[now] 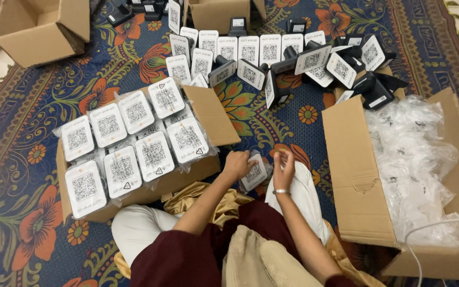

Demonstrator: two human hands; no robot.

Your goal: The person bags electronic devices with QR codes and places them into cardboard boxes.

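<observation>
My left hand [237, 163] was closed in a grip on the top-left edge of a small white card stand [254, 174], fingers curled round it, w/ clear wrap around the piece. My right hand [284, 166] sat just beside it at the stand's right side, fingers bent and pinched near the wrap; couldn't tell if it truly held anything, and a bangle [281, 191] showed on that wrist. The stand lay over my lap, between both hands, just off the front-right corner of the left cardboard box [208, 114]. That box was packed w/ wrapped white stands [150, 141] in rows, its flap open toward me. Room to move was tight: the box edge close on the left, the flap of the right cardboard box [354, 170] close on the right, only a narrow strip of patterned rug [272, 125] ahead. The right box held a heap of clear plastic bags [415, 159]. Further out on the rug lay unwrapped stands [269, 53] in a loose arc, white faces w/ a square black code, dark bases. The stand in my grip looked the same: white face, black code square, tilted.
</observation>
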